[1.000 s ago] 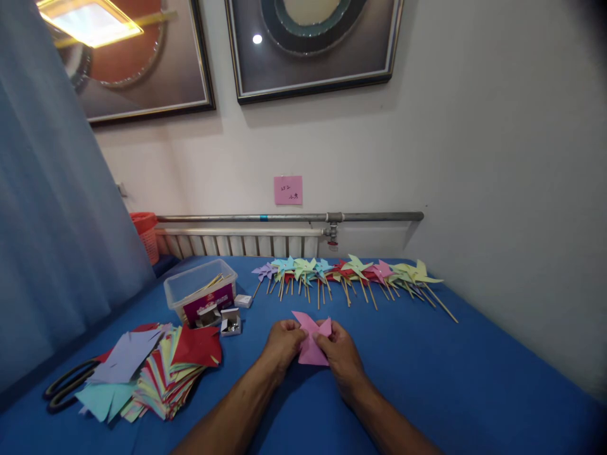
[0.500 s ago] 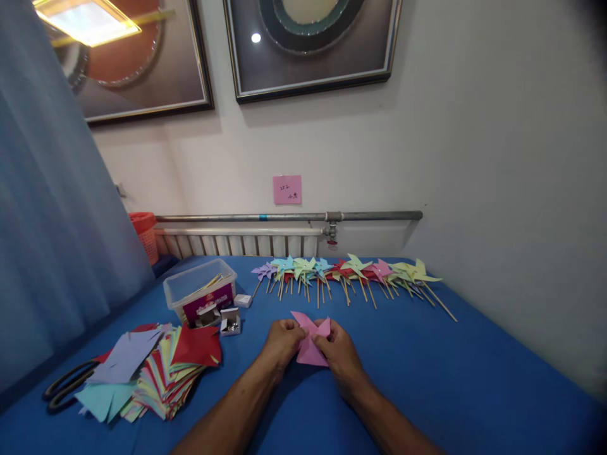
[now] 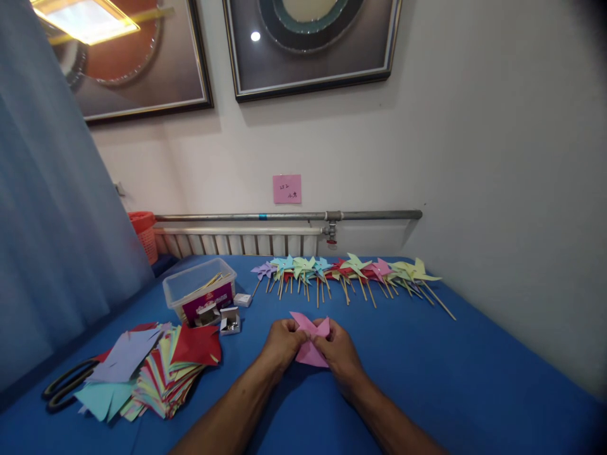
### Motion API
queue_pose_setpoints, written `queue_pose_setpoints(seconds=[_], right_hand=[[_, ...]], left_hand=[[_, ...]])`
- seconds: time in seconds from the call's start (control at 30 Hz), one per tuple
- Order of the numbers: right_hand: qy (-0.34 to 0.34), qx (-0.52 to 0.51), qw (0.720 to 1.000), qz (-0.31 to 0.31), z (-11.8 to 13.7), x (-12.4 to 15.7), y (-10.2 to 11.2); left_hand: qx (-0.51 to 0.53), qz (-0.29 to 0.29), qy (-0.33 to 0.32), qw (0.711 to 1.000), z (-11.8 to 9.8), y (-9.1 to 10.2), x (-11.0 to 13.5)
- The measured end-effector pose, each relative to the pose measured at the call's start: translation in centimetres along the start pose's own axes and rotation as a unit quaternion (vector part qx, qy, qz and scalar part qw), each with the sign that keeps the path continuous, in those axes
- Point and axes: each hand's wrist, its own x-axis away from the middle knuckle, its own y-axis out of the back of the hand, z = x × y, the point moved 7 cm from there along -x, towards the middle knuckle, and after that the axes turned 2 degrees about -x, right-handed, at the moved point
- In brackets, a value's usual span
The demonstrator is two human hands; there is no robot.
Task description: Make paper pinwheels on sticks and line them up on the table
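Observation:
A pink paper pinwheel (image 3: 311, 356), partly folded, is held between both hands above the blue table. My left hand (image 3: 283, 344) pinches its left side, thumb near the paper's middle. On the other side my right hand (image 3: 339, 351) is closed on the right edge, its thumb also close to the centre. Fingers hide part of the folds. Beyond the hands lies a row of finished pinwheels (image 3: 353, 265) in several colours, on wooden sticks. To the left, a small open box (image 3: 230, 321) holds shiny metal bits too small to name.
At the left lie a stack of cut coloured paper (image 3: 164, 376) and black-handled scissors (image 3: 66, 385). Behind them stands a clear plastic tub (image 3: 199, 291) with sticks, beside a small white box (image 3: 243, 300). A blue curtain (image 3: 57, 208) hangs at far left; pipes (image 3: 284, 217) run along the wall.
My left thumb has shifted slightly inward over the pink paper, towards its centre. Both hands stay in nearly the same place.

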Motion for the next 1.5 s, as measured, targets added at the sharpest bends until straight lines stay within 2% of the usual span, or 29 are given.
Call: queue_pose_setpoints(seconds=[0.37,0.57,0.67,0.8,0.9,1.03,1.13,1.2,1.3,1.5], right_hand=[[0.002,-0.001,1.000,0.014,0.6,-0.1,-0.4],[0.001,0.012,1.000,0.013,0.9,0.1,-0.3],[-0.006,-0.028,0.999,0.029,0.9,0.1,-0.6],[0.000,-0.086,0.996,0.034,0.9,0.0,-0.8],[0.032,-0.050,0.998,0.026,1.3,0.4,-0.8],[0.093,0.048,0.992,0.064,2.5,1.9,-1.7],[0.152,0.117,0.980,0.045,3.9,2.8,-1.7],[0.168,0.138,0.975,0.032,4.4,2.9,-1.6],[0.156,0.147,0.976,0.019,4.2,2.5,-1.3],[0.097,0.101,0.990,-0.018,2.6,1.1,-0.5]], left_hand=[[-0.004,0.004,-0.005,1.000,-0.2,0.2,-0.1],[-0.026,0.005,0.020,0.999,0.0,0.2,-0.1],[0.010,0.007,0.021,1.000,0.0,0.2,-0.1],[0.109,-0.020,0.023,0.994,0.0,0.7,-0.2],[0.158,-0.053,0.024,0.986,0.0,1.5,-0.5],[0.200,-0.063,0.017,0.978,-0.1,1.8,-0.7],[0.201,-0.059,0.011,0.978,-0.2,1.7,-0.7],[0.189,-0.052,0.017,0.981,-0.1,1.5,-0.6],[0.168,-0.048,0.022,0.984,0.1,1.2,-0.5],[0.148,-0.055,0.013,0.987,0.2,0.9,-0.2]])
